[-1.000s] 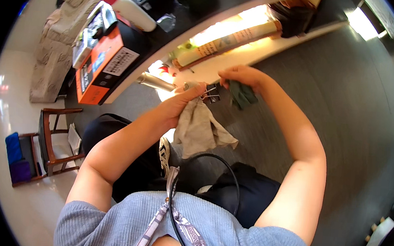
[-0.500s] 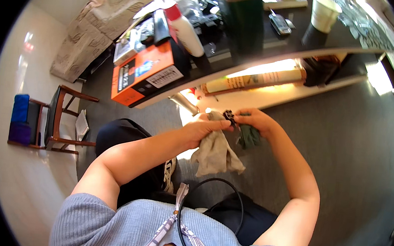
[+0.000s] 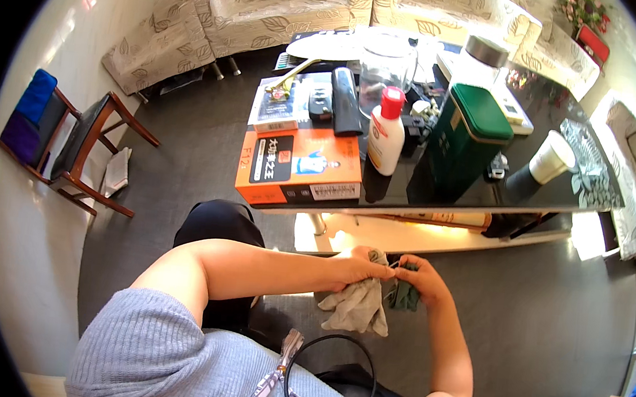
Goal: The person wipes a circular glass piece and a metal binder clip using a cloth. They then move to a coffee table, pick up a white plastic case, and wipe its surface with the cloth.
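Note:
My left hand [image 3: 361, 268] is closed on a beige cloth [image 3: 357, 309], which hangs in folds below the fingers. Right beside it, my right hand [image 3: 419, 277] is closed with a dark green cloth [image 3: 404, 296] gathered under its fingers. The fingertips of both hands meet or nearly meet, and whatever is pinched between them is too small and covered to make out. Both hands are low, in front of the near edge of a black-topped table [image 3: 512, 206] and its pale lower shelf [image 3: 398, 239].
On the table stand an orange box [image 3: 306, 165], a white bottle with a red cap [image 3: 386, 140], a green tin [image 3: 467, 140], a glass jug [image 3: 384, 67] and a paper cup [image 3: 553, 158]. A wooden chair [image 3: 82, 147] is at the left, and a patterned sofa [image 3: 282, 11] runs behind.
The view has tilted up, so more tabletop and sofa show and my hands appear lower. My hands have come closer together; the small dark piece seen between them earlier is now mostly hidden.

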The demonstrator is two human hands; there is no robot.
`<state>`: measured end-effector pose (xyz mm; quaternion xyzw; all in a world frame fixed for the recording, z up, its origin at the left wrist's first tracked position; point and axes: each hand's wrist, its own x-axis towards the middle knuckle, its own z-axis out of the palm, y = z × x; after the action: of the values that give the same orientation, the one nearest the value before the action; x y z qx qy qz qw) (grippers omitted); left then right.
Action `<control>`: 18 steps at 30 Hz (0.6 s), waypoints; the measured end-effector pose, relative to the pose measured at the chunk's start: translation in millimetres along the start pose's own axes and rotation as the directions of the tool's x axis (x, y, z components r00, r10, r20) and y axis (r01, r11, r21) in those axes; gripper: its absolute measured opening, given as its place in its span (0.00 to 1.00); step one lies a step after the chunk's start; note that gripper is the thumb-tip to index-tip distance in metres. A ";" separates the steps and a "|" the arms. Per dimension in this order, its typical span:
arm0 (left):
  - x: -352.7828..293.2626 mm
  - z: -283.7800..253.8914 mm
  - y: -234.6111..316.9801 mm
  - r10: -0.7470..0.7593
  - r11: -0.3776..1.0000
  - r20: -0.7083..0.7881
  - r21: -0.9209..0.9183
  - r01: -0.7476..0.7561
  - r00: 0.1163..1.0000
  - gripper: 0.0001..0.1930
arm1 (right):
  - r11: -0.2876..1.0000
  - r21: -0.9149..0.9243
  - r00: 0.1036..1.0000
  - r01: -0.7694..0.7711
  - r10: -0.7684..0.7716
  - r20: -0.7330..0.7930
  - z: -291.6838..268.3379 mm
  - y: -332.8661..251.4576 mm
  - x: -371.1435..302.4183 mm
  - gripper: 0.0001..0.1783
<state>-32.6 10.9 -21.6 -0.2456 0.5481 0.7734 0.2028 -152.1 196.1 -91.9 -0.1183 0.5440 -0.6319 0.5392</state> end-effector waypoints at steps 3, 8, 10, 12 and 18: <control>8.8 -2.1 0.0 -0.024 1.000 0.004 0.004 0.024 1.000 0.18 | 0.999 0.034 0.998 -0.012 0.013 -0.055 2.7 1.1 -4.1 0.09; 24.7 -12.7 -6.6 -0.050 0.992 0.047 -0.117 0.055 0.998 0.21 | 0.940 -0.309 0.947 0.144 -0.222 -0.234 19.0 -14.3 -1.6 0.23; 26.8 -22.1 -6.0 -0.064 0.990 0.003 -0.128 0.064 0.998 0.22 | 0.882 -0.431 0.930 0.190 -0.302 -0.209 34.5 -22.1 0.1 0.24; 37.1 -25.9 -9.9 -0.044 0.998 -0.042 -0.051 0.042 0.998 0.26 | 0.798 -0.557 0.902 0.230 -0.390 -0.186 43.2 -22.5 1.5 0.25; 31.6 -32.3 -3.2 -0.010 1.000 -0.005 -0.026 0.010 1.000 0.24 | 0.316 -0.904 0.770 0.290 -0.637 0.024 63.2 -30.2 2.8 0.22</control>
<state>-50.9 -17.3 -52.0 -0.2527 0.5374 0.7788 0.2020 -123.4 153.2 -44.5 -0.4176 0.8094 -0.4032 0.0895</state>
